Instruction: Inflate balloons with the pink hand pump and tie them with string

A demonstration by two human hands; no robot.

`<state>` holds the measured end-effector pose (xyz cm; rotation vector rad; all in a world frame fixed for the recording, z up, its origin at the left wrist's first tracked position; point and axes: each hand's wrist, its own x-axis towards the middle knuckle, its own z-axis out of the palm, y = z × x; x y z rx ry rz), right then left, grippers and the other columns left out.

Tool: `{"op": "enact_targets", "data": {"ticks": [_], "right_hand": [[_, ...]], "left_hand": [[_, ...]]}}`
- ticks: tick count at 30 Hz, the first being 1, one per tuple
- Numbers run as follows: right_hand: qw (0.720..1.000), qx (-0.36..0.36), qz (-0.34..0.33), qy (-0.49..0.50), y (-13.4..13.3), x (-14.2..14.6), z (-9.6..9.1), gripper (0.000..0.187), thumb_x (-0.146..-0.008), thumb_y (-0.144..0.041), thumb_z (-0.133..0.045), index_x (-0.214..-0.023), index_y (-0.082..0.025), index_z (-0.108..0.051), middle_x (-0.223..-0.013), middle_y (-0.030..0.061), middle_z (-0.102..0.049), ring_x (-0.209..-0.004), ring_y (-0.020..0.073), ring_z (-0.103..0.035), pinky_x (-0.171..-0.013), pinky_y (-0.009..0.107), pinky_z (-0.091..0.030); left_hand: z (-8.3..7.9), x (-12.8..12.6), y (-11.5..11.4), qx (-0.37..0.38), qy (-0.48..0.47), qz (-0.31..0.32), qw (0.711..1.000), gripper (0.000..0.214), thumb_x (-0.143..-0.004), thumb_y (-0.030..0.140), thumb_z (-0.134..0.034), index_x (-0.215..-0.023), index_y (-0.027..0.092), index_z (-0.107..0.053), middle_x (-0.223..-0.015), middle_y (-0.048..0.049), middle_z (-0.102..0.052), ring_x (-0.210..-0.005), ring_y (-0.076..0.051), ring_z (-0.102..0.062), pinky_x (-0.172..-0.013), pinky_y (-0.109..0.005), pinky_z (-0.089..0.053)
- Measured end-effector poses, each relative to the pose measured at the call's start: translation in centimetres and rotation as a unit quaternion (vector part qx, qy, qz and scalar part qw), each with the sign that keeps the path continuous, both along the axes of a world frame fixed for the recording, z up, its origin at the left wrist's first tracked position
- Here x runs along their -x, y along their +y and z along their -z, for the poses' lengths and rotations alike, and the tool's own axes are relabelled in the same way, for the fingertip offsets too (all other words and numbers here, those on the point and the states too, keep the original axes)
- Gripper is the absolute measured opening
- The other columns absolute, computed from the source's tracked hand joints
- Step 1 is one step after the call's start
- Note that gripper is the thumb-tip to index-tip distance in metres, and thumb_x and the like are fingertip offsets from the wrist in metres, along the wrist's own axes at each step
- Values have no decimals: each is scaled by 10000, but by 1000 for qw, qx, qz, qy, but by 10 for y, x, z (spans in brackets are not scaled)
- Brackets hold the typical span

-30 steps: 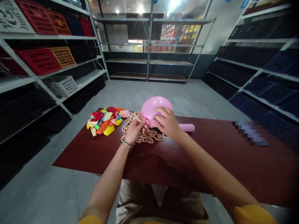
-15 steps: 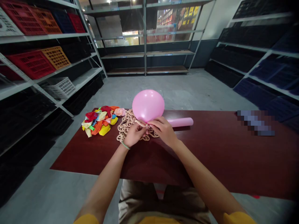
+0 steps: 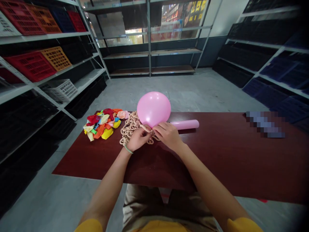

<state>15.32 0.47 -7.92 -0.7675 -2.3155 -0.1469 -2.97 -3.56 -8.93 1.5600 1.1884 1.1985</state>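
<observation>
An inflated pink balloon [image 3: 154,108] stands above my fingertips, its neck pointing down to where my hands meet. My left hand [image 3: 137,139] is closed at the neck, and a strand of beige rope [image 3: 132,124] runs across its fingers. Closed in a pinch, my right hand [image 3: 168,136] grips the balloon's neck from the other side. The knot area itself is hidden by my fingers. Under and beside my left hand, the rest of the rope lies in a looped heap. Just beyond my right hand lies a pink cylinder [image 3: 187,124], its near end partly covered.
Several uninflated balloons [image 3: 103,125] in mixed colours are piled at the left of the dark red table [image 3: 217,161]. A blurred-out flat object [image 3: 264,125] lies at the far right. Shelves with crates [image 3: 31,66] line the left side, and more racks stand behind and right.
The view has shifted slightly. Both hands stay at the balloon's neck, with small finger movements; my right fingers have drawn in a little closer around it.
</observation>
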Motion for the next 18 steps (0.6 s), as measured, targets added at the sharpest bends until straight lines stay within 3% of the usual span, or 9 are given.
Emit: {"op": "enact_targets", "data": {"ticks": [6, 11, 18], "right_hand": [[998, 16, 19, 65, -5, 9, 0, 129, -871, -182, -495, -818, -209, -609, -771, 31, -589, -744, 171, -522, -700, 300, -375], [993, 48, 11, 104, -11, 13, 1, 107, -860, -192, -518, -796, -209, -602, -741, 19, -584, -715, 160, -524, -686, 287, -384], [960, 187, -44, 204, -11, 10, -1, 151, -933, -284, -512, -881, -221, -640, -832, 17, -629, -694, 130, -547, -681, 272, -438]], "left_hand": [[3, -6, -1, -3, -78, -62, 995, 182, -778, 320, -691, -787, 158, -610, -612, 8, -616, -501, -100, -542, -493, -211, -433], [12, -11, -1, -29, -78, -134, 987, 180, -778, 324, -681, -783, 149, -640, -613, 4, -631, -504, -101, -550, -490, -208, -435], [7, -12, 1, -21, -136, -103, 985, 243, -818, 393, -670, -831, 156, -617, -616, 14, -614, -451, -85, -523, -437, -199, -419]]}}
